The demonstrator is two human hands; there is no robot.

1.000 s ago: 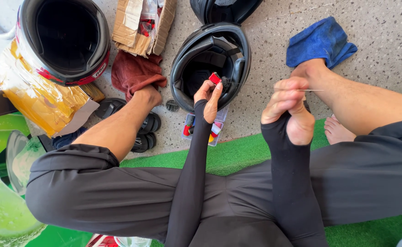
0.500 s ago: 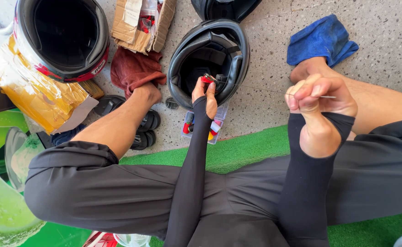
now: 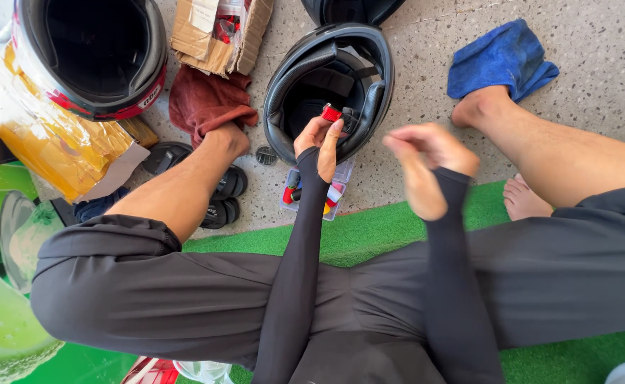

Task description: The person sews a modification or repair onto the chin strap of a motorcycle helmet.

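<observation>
**Op:** Fingers of my left hand are pinched on a small red piece, held just over the open black helmet on the floor between my feet.

**Spotter:** And the right hand?

**Op:** My right hand hangs in the air beside the helmet, touching nothing I can see. It is blurred, the fingers look bunched together, and I cannot tell whether they hold anything.

**Spotter:** What sits under the left wrist?

**Op:** A clear case with red, yellow and black bits, at the edge of the green mat, touching the helmet's near rim.

**Spotter:** How do you handle it well from here?

**Op:** My judgement: keep the pinch firm, since the piece is small and would drop into the lining. I'd keep the wrist low over the opening and bring the right hand in to steady the rim.

**Spotter:** Anything in the way?

**Op:** A red cloth lies left of the helmet, a blue cloth well off to the right. Neither crowds the work.
</observation>
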